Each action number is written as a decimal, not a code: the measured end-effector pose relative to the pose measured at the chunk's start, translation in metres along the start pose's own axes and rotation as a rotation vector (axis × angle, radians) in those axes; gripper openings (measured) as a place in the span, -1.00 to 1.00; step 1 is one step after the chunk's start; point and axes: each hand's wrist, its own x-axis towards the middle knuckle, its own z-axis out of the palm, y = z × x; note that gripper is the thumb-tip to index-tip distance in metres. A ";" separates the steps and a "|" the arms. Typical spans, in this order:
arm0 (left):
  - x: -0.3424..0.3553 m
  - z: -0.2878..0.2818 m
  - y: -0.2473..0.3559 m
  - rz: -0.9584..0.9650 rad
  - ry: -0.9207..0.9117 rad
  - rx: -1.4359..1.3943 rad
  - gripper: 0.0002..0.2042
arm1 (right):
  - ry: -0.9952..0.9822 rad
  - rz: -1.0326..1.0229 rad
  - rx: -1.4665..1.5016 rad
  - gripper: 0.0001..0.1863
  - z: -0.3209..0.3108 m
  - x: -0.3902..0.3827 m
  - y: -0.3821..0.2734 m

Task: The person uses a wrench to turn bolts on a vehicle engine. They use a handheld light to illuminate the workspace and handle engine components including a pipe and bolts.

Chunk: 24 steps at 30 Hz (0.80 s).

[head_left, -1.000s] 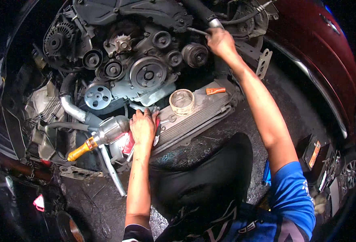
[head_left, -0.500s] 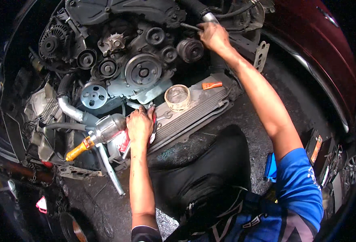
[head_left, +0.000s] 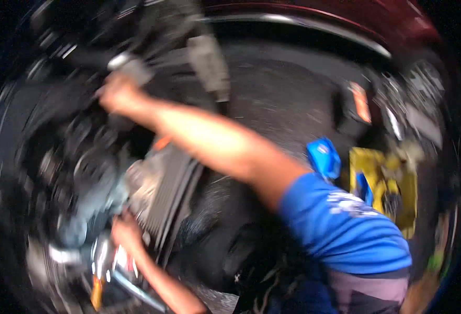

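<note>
The frame is smeared by motion. My right hand [head_left: 123, 94] is at the upper left, beside a silver pipe [head_left: 120, 61] on the dark engine [head_left: 84, 167]; its fingers and whatever it holds are too blurred to make out. My left hand [head_left: 127, 230] is lower down, near the left end of the ribbed radiator-like part [head_left: 170, 204], its fingers also smeared. A metal-caged object [head_left: 101, 254] with a yellow handle [head_left: 97, 290] lies just left of it. An orange-handled tool [head_left: 162, 141] shows under my right forearm, near a pale, blurred round item [head_left: 136, 178].
A dark red car panel [head_left: 408, 18] arches along the top, with a metal bracket [head_left: 209, 65] below it. At the right are a black box [head_left: 351, 118] with an orange label, loose metal tools [head_left: 392, 123], a blue item [head_left: 324, 157] and a yellow tray [head_left: 409, 188] of items on the dark floor [head_left: 272, 104].
The view has swung sharply toward the right, so the engine and both hands now sit farther left and appear rotated. The yellow tray has come into view. Any change in grip is hidden by blur.
</note>
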 end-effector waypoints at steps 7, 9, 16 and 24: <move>0.001 0.012 0.103 0.260 -0.121 -0.045 -0.29 | -0.373 0.209 0.502 -0.69 0.049 -0.004 0.105; -0.009 -0.011 0.057 0.090 -0.111 0.058 -0.29 | 0.046 0.451 0.656 -0.78 0.015 -0.005 0.027; 0.006 -0.004 0.070 0.099 0.012 -0.016 -0.39 | -0.300 0.200 0.651 -0.80 0.004 -0.020 0.101; -0.007 -0.031 0.069 0.113 -0.085 -0.014 -0.49 | -0.076 0.179 0.583 -0.86 -0.021 -0.014 0.083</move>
